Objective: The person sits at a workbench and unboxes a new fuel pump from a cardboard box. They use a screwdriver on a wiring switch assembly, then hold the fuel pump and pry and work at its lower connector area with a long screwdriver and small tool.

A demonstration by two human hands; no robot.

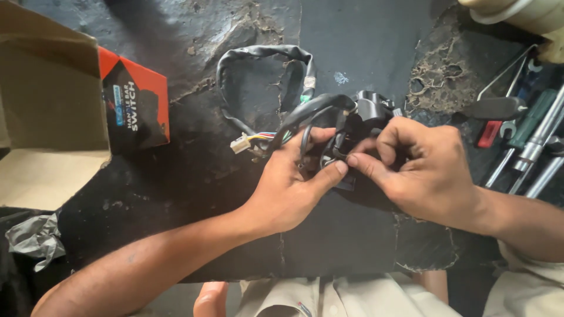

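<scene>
A black handlebar switch unit (371, 109) with a looped black sheathed cable (258, 54) lies on a worn dark work surface at centre. The cable ends in a white plug (239, 142) with coloured wires. My left hand (296, 182) grips the underside of the switch body and its cables, thumb pressed up against it. My right hand (420, 170) pinches a small part of the switch from the right, its fingertips meeting the left thumb. Which small part sits between the fingers is hidden.
An open cardboard box (47, 111) with an orange and black flap (134, 98) stands at the left. Several hand tools, among them screwdrivers (496, 108) and wrenches (537, 149), lie at the right edge. A crumpled grey rag (36, 238) lies at lower left.
</scene>
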